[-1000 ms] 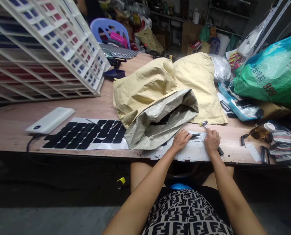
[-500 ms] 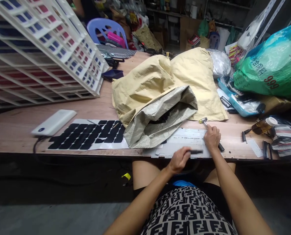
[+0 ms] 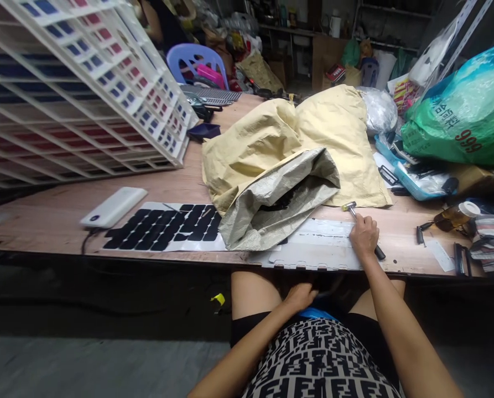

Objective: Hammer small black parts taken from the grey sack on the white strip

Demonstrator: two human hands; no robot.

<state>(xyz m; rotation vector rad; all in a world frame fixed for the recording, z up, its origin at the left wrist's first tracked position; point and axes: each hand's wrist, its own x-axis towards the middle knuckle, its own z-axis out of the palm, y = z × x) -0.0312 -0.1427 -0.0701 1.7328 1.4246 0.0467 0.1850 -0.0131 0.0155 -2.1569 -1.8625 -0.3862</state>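
Observation:
A small hammer (image 3: 349,207) with a yellow-tipped head and a black handle end is gripped in my right hand (image 3: 364,236). That hand rests over the right end of a pale flat board (image 3: 317,257) at the table's front edge. Below the edge, over my lap, my left hand (image 3: 301,297) has its fingers curled; whatever they hold, if anything, is hidden. Some blue material (image 3: 319,314) lies just beneath it. Behind the board, an open yellow sack (image 3: 250,146) with a grey inner side has dark contents. Rows of black flat pieces (image 3: 151,226) lie on a white sheet to the left.
A white plastic crate (image 3: 147,121) leans at the left, near a white power bank (image 3: 114,207) with a cable. At the right are a blue tray (image 3: 423,188), a green bag (image 3: 450,119) and a brown bottle (image 3: 452,218). A person (image 3: 157,25) is partly visible behind.
My left hand has dropped from the board to below the table edge, and the dark thin piece it held is out of sight. My right hand keeps hold of the hammer. The view shifted slightly.

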